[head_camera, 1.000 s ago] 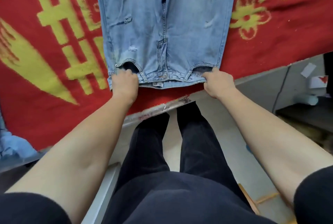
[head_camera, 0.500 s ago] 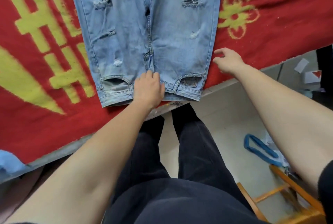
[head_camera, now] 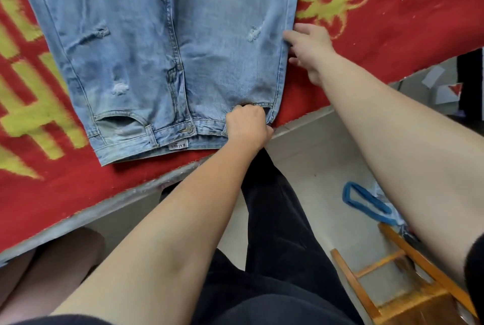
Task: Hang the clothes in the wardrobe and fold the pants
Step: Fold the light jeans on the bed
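Light blue ripped jeans [head_camera: 146,44] lie flat, front side up, on a red blanket [head_camera: 392,10]. The waistband is toward me near the table edge, and the legs run out of the top of the frame. My left hand [head_camera: 247,125] is curled over the waistband at the right-side pocket and grips the denim there. Farther up, my right hand [head_camera: 309,47] lies at the jeans' right outer seam, its straight fingers touching the edge of the fabric.
The blanket carries yellow patterns and covers a table with a grey front edge [head_camera: 110,207]. A wooden stool [head_camera: 408,280] stands on the floor at lower right, beside a blue strap [head_camera: 366,201]. My legs in dark trousers [head_camera: 277,220] stand against the table.
My left hand slid right along the waistband, from the left corner to the right pocket. My right hand let go of the waistband and moved up to the outer seam.
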`<state>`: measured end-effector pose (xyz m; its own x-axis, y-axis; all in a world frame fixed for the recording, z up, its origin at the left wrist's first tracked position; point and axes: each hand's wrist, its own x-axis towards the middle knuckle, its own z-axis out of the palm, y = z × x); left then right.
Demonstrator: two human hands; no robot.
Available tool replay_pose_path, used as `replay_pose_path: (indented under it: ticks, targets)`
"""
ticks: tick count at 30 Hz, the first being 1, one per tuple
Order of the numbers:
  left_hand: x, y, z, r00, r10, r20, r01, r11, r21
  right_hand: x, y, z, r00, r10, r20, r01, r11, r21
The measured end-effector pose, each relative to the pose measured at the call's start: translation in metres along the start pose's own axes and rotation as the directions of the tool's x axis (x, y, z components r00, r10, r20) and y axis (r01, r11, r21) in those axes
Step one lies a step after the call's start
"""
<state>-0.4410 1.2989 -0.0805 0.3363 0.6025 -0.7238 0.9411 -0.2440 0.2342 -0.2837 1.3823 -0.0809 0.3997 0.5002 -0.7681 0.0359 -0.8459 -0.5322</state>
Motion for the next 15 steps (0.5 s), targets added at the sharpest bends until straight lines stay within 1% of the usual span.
replay_pose_path:
  ticks: [3,5,6,7,9,11,13,15]
  targets:
    - [-0.005,-0.016,-0.019,0.998,0.012,0.065,0.005,0.968,-0.250,-0.004,-0.022,0.006,1.000,-0.010,-0.005,0.011,0.999,0.036]
    - [-0.013,-0.035,-0.035,0.996,0.033,0.083,0.008,0.895,-0.446,-0.010,-0.046,0.017,0.999,-0.040,-0.020,0.041,0.998,0.045]
    - [-0.019,-0.047,-0.045,0.998,0.017,0.055,0.015,0.847,-0.532,-0.012,-0.059,0.026,0.997,-0.075,-0.019,0.076,0.996,0.039]
    - [-0.024,-0.061,-0.054,1.000,-0.023,0.016,0.028,0.792,-0.609,-0.015,-0.072,0.038,0.992,-0.122,-0.021,0.123,0.992,0.025]
    - [-0.035,-0.096,-0.067,0.986,-0.159,-0.059,0.065,0.677,-0.733,-0.023,-0.100,0.068,0.978,-0.210,-0.010,0.210,0.978,-0.018]
    - [-0.046,-0.138,-0.077,0.942,-0.313,-0.123,0.087,0.579,-0.811,-0.033,-0.128,0.108,0.961,-0.274,0.044,0.276,0.961,-0.038]
    - [-0.060,-0.183,-0.086,0.876,-0.448,-0.179,0.112,0.549,-0.828,-0.044,-0.151,0.155,0.935,-0.332,0.127,0.338,0.941,-0.031]
    - [-0.076,-0.224,-0.091,0.813,-0.544,-0.206,0.129,0.514,-0.848,-0.054,-0.166,0.210,0.906,-0.371,0.206,0.377,0.926,0.012]
